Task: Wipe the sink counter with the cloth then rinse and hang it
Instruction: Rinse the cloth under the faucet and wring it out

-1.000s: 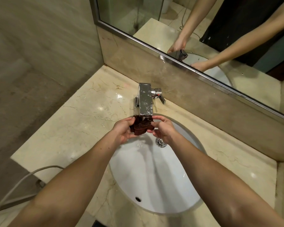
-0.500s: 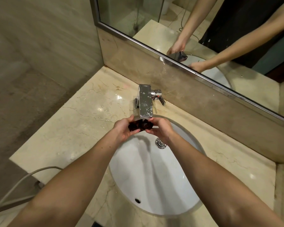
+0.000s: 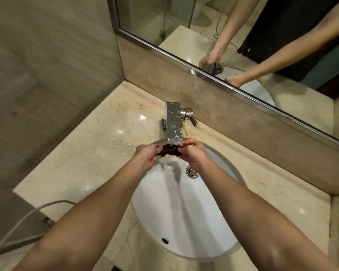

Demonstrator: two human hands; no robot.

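Rinse step in hand: both hands, left [image 3: 148,156] and right [image 3: 194,153], pinch the cloth [image 3: 169,150] under the running tap [image 3: 174,123]. Next: wring, then hang.

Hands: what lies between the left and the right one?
In the head view, the dark cloth, pinched by the left hand and the right hand, sits just below the faucet spout.
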